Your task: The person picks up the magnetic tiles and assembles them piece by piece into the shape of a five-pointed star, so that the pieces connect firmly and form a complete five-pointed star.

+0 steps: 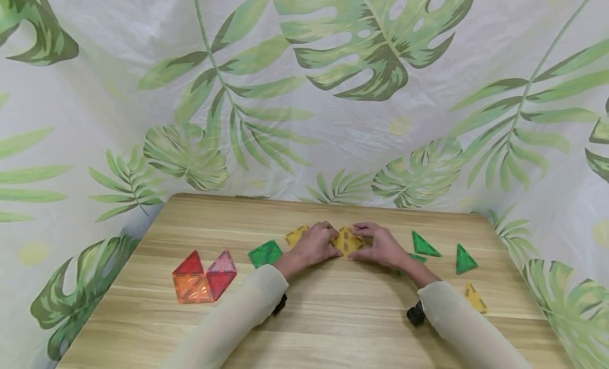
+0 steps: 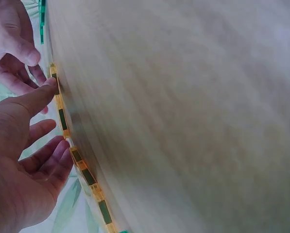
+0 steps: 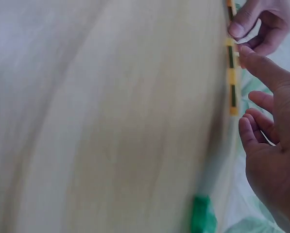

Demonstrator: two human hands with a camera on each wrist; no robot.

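Two yellow triangular magnetic tiles (image 1: 347, 243) lie edge to edge on the wooden table, forming a diamond between the hands. My left hand (image 1: 313, 246) grips the diamond's left side, its thumb on the near edge (image 2: 56, 90). From the right, my right hand (image 1: 382, 246) holds the same pair between thumb and fingers; its thumb touches the tile edge (image 3: 231, 58). Another yellow tile piece (image 1: 295, 236) lies just left of my left hand, which partly covers it. Green triangle tiles (image 1: 266, 254) forming a square sit further left.
At the left lie joined red (image 1: 189, 264), orange (image 1: 194, 288) and pink (image 1: 223, 263) tiles. Green triangles (image 1: 425, 245) (image 1: 466, 260) and a yellow triangle (image 1: 474, 298) are scattered at the right. A leaf-print cloth (image 1: 342, 147) hangs behind the table (image 1: 333, 316).
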